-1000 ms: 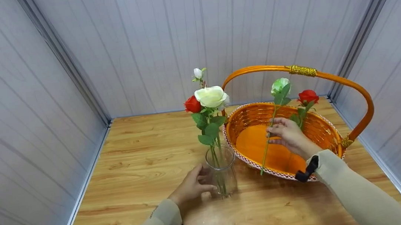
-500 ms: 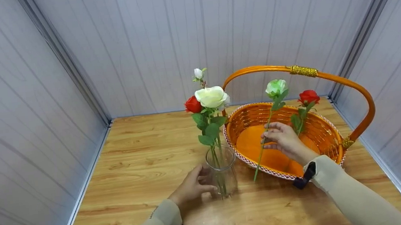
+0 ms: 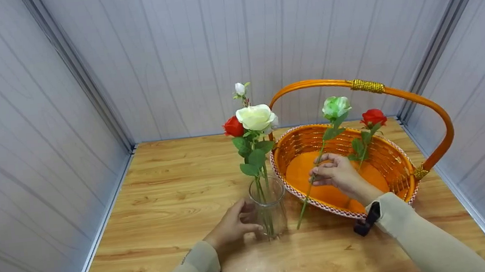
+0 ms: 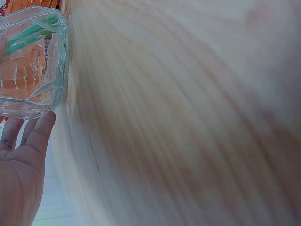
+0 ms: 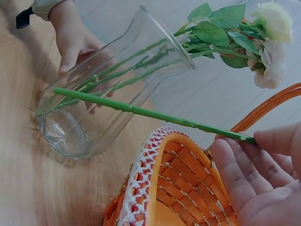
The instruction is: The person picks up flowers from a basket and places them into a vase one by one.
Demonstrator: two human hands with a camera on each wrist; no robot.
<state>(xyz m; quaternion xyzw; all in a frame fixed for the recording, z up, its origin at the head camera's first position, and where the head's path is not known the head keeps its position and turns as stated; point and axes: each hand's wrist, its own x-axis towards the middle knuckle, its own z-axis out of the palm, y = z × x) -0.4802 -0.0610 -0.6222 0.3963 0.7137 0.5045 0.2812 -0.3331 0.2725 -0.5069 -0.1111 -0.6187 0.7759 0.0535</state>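
A clear glass vase [image 3: 274,222] stands on the table with several flowers in it: a cream rose [image 3: 255,117], a red rose [image 3: 233,126] and a small white bud [image 3: 240,89] show. My left hand [image 3: 232,228] holds the vase low on its left side, thumb in front and fingers behind. Over the basket's near rim, my right hand [image 3: 339,175] pinches the stem of a pale green rose [image 3: 336,108]. Its bloom leans up and right. In the right wrist view, the green stem [image 5: 150,113] crosses in front of the vase, its lower end pointing left.
An orange wicker basket [image 3: 295,187] with a tall arched handle [image 3: 438,115] stands right of the vase. Another red rose [image 3: 373,117] leans inside it. Pale panelled walls [image 3: 171,62] enclose the wooden table [image 3: 163,198] at the back and both sides.
My right hand has moved left and toward me with the pale green rose, its stem end swinging down close to the vase. The left hand and the vase stay put.
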